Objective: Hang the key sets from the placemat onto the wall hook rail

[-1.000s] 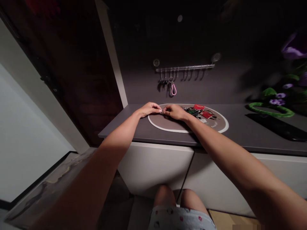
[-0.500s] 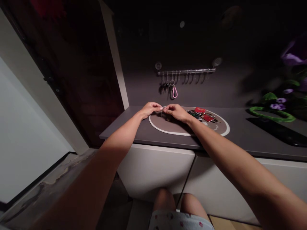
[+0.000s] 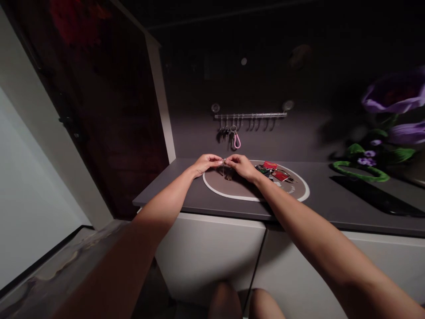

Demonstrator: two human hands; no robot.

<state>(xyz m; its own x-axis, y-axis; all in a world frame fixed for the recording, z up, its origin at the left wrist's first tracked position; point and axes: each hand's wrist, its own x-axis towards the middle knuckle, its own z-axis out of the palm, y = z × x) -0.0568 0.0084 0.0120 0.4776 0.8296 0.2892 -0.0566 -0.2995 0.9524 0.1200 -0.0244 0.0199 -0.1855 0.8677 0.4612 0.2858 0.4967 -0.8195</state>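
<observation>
Under dim light, a smooth dark-grey desk [image 3: 320,197] carries a flat brown oval mat with a white rim [image 3: 244,190]. Near the desk's back edge, towards its left corner, the left hand [image 3: 205,164] and right hand [image 3: 244,167] narrowly pinch a small shiny metal piece [image 3: 223,162], its exact shape unclear. One steady grip and light fingertip pressure should suit such slim, hard metal.

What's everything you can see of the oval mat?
The mat is brownish, thin-looking, with a white border and pale markings near its right end. It lies flat on the grey counter. Red cards and jumbled items rest toward its right; the right forearm hides part. Whether the left hand or right hand touches it is unclear.
</observation>
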